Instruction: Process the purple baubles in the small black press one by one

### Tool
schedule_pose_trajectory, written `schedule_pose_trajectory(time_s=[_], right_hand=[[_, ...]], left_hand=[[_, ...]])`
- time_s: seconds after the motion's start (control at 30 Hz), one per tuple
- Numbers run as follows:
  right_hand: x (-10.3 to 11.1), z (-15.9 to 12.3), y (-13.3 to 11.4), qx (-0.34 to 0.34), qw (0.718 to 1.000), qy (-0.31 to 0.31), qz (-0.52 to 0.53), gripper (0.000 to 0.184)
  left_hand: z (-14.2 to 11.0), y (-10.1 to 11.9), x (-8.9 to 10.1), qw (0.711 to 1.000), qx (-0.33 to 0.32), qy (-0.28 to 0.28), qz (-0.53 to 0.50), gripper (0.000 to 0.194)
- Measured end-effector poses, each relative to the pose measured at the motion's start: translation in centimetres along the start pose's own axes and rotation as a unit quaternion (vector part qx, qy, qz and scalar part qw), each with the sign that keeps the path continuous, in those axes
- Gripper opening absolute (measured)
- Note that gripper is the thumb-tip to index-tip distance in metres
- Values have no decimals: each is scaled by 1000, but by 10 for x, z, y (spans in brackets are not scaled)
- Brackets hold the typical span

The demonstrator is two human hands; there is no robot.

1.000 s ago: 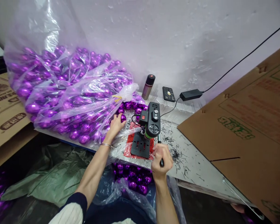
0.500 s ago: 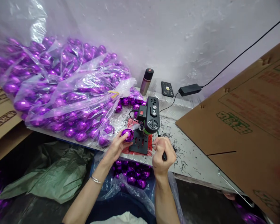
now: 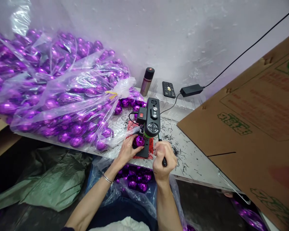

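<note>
My left hand (image 3: 128, 149) holds a shiny purple faceted ball (image 3: 139, 141) between thumb and fingers, over the base plate (image 3: 143, 152) of a small black press (image 3: 152, 117). The ball sits just under the front of the press head, and its far side is partly hidden there. A fist is closed round the black lever handle (image 3: 164, 161) on the press's right side: that is my right hand (image 3: 165, 159). Red material (image 3: 151, 150) lies beneath the base plate. In my lap, below the table edge, an open plastic bag holds several purple balls (image 3: 137, 180).
A large clear bag of purple balls (image 3: 55, 96) fills the table's left side. Behind the press stand a bottle (image 3: 147, 81), a phone (image 3: 168, 89) and a power adapter (image 3: 191, 90). Black snippets (image 3: 180, 150) litter the tabletop. A cardboard box (image 3: 250, 128) leans at right.
My left hand has moved the purple ball right, from beside the press to under its head. My right hand stays on the lever handle. The whole view has shifted slightly.
</note>
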State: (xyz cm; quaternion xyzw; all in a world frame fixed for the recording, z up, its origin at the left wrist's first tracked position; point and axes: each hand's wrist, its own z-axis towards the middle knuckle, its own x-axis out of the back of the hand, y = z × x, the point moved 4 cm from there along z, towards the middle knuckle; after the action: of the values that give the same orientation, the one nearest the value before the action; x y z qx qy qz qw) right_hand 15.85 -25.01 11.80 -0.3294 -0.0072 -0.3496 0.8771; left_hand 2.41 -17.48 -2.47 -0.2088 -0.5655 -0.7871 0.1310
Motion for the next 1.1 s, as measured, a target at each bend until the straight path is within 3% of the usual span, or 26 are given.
schedule_pose_trajectory(time_s=[0.2, 0.37, 0.67, 1.1], right_hand=[[0, 0, 0, 3, 1000, -6, -2, 32], [2, -1, 0, 10, 1000, -14, -5, 31], [0, -10, 4, 6, 1000, -3, -8, 29], [-14, -48, 33, 51, 997, 53, -22, 35]], left_hand=[[5, 4, 0, 998, -43, -20, 50, 50], [7, 3, -13, 996, -24, -3, 84, 55], [5, -15, -21, 999, -47, -10, -13, 63], [2, -14, -22, 999, -47, -14, -15, 65]])
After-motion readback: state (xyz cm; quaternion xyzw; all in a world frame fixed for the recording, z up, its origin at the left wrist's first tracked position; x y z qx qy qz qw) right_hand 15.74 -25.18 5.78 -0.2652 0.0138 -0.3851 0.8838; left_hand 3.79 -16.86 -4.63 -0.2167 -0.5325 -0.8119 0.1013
